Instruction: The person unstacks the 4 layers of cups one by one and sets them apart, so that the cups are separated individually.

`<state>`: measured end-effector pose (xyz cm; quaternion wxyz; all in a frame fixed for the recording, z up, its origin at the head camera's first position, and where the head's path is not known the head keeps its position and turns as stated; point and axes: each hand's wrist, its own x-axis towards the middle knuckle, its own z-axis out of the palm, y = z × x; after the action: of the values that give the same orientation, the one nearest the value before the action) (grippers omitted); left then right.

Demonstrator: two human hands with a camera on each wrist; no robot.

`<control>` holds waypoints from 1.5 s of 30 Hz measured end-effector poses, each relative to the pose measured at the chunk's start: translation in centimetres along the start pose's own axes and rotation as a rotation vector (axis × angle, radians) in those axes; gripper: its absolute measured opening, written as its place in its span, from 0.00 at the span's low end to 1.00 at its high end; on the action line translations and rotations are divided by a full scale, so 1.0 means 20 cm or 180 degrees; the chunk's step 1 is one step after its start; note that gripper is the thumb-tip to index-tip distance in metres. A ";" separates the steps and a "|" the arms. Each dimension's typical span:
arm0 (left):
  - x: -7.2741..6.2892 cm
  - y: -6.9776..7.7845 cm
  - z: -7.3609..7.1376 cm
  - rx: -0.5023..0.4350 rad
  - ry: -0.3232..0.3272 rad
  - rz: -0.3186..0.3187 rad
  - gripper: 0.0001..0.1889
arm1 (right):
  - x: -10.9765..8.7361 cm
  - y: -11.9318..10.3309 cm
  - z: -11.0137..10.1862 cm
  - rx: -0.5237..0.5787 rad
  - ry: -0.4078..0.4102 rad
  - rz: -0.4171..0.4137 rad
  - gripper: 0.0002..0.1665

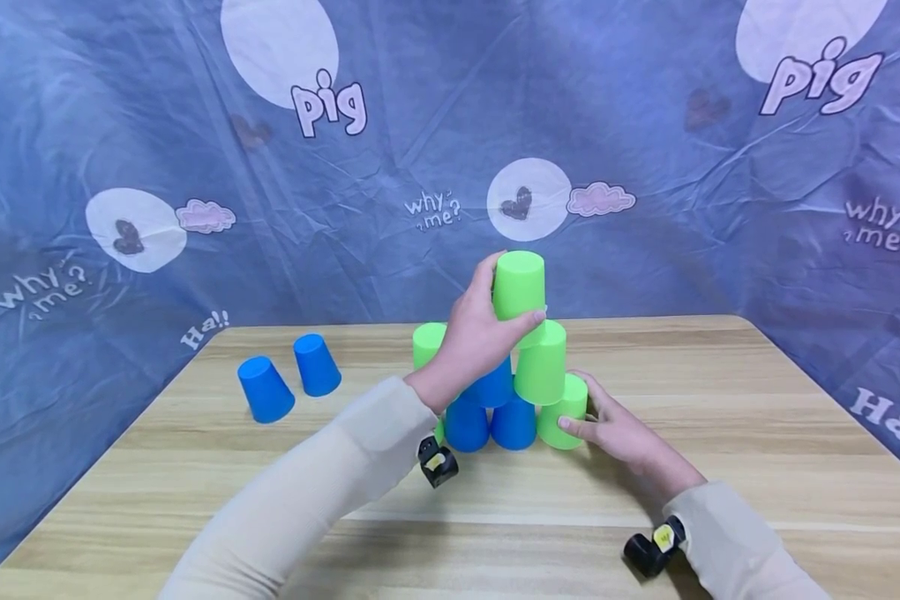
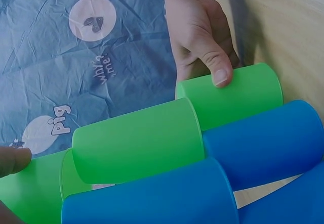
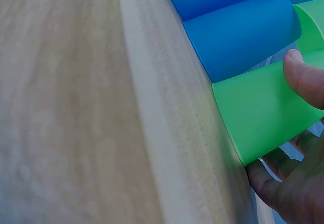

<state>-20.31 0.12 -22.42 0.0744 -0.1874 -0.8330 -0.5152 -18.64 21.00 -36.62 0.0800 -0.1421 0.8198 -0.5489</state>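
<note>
Upside-down plastic cups form a stacked pyramid on the table. My left hand (image 1: 474, 335) grips a green cup (image 1: 520, 283) at the top, thumb across its near side; its lower edge overlaps the green cup (image 1: 542, 367) on the right of the middle row. A blue cup (image 1: 492, 388) sits beside that one, and another green cup (image 1: 428, 340) is partly behind my left hand. At the bottom right, my right hand (image 1: 617, 429) holds a green cup (image 1: 558, 427) between thumb and fingers. Two blue cups (image 1: 513, 423) stand beside it, with a mostly hidden green cup farther left.
Two blue cups (image 1: 266, 392) stand upside down, apart from the pyramid, at the left of the wooden table (image 1: 720, 400). A blue printed cloth (image 1: 420, 125) hangs behind the table's back edge. Each wrist carries a small black camera (image 1: 645, 554).
</note>
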 end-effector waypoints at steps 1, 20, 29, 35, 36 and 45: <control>0.00 0.00 0.00 -0.0011 0.0006 0.0004 0.41 | 0.00 0.00 0.00 -0.0003 0.0002 -0.0001 0.42; -0.01 -0.01 -0.01 -0.0268 0.0363 0.0431 0.39 | 0.01 0.01 0.00 -0.0002 0.0039 0.0001 0.42; -0.04 -0.03 -0.04 -0.0427 0.0549 0.0478 0.38 | 0.01 0.01 0.00 -0.0010 0.0030 0.0027 0.43; -0.07 -0.06 -0.06 -0.0594 0.0694 0.0639 0.37 | 0.01 0.01 0.00 0.0015 0.0045 0.0054 0.43; -0.07 -0.06 -0.07 -0.0626 0.0732 0.0676 0.37 | 0.01 0.01 0.00 0.0026 0.0046 0.0054 0.43; -0.09 -0.10 -0.12 -0.0736 0.1052 0.0841 0.35 | 0.01 0.00 0.01 0.0046 0.0036 0.0010 0.43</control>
<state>-19.51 -3.26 -23.49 0.2546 -0.2152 -0.7132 -0.6167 -18.81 20.85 -36.74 0.0773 -0.1372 0.8165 -0.5554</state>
